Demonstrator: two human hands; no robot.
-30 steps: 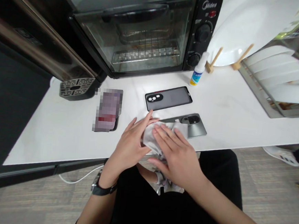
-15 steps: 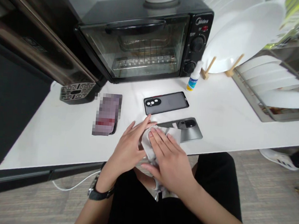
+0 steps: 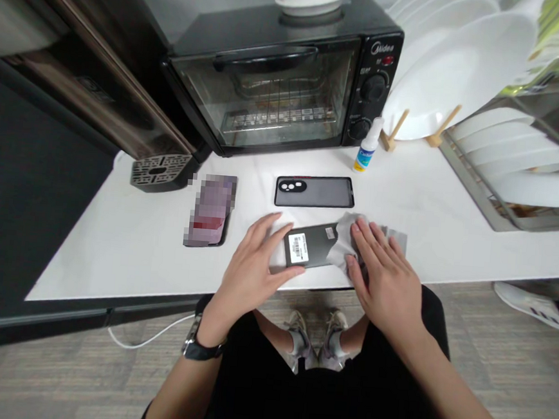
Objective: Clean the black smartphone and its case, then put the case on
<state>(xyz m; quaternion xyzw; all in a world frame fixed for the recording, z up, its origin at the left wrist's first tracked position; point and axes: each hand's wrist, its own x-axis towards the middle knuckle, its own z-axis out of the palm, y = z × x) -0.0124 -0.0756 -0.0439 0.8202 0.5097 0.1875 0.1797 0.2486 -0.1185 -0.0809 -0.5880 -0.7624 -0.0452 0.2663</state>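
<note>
A dark grey smartphone [image 3: 314,238] lies back up near the counter's front edge, with a white barcode label on it. My left hand [image 3: 256,259] grips its left end, thumb on the near edge and fingers on the far edge. Under my right hand [image 3: 383,276] is a light grey wiping cloth [image 3: 342,243], pressed flat onto the phone's right end; the cloth and hand hide the camera bump. Just beyond lies a black-edged phone case [image 3: 326,192]. A small spray bottle [image 3: 366,153] with a blue and yellow label stands behind it.
A second phone [image 3: 210,210], partly pixelated, lies on the white counter [image 3: 125,259] at left. Behind are a black toaster oven [image 3: 279,87] and a drinks dispenser's drip tray [image 3: 159,171]. White plates [image 3: 464,75] stand in racks at right. Another person's shoe [image 3: 533,306] shows below.
My right hand has slid the cloth rightward along the phone, uncovering its label. My left hand has shifted onto the phone's left end. The head view has moved slightly.
</note>
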